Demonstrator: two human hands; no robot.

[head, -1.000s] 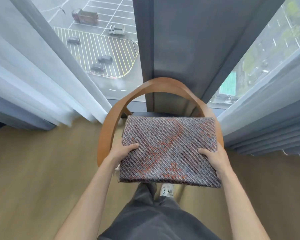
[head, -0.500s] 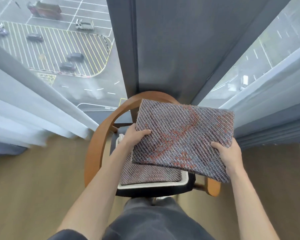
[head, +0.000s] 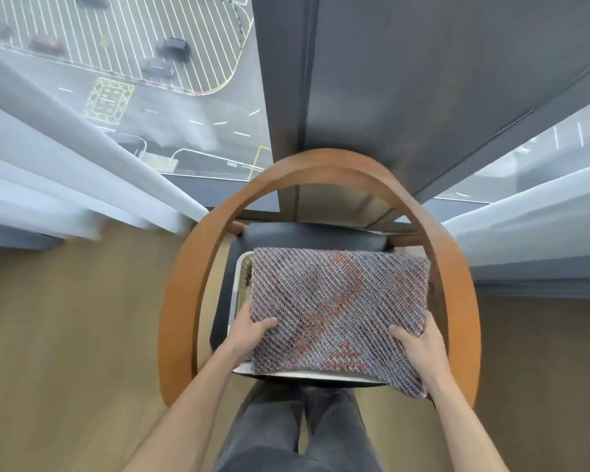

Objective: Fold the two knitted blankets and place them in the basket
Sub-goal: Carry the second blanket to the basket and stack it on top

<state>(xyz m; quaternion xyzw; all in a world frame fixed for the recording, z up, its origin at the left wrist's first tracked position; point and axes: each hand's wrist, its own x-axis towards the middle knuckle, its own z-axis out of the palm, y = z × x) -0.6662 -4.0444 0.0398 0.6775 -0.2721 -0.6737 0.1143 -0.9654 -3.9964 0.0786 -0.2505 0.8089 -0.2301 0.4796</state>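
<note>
A folded grey-and-orange knitted blanket (head: 338, 311) sits over a white rectangular basket (head: 238, 284) that stands on the dark padded seat (head: 304, 236) of a curved wooden chair (head: 178, 301). The left hand (head: 249, 332) grips its near left edge and the right hand (head: 423, 345) its near right edge, each with the thumb on top and the fingers out of sight beneath. I cannot tell whether the blanket rests on the rim or hangs just above it, and whatever lies in the basket under it is hidden. The blanket lies askew, its near right corner jutting past the rim. Released like this, that corner would likely sag over the edge, pull the layers open, or slide the bundle to the wooden floor (head: 65, 335)
</note>
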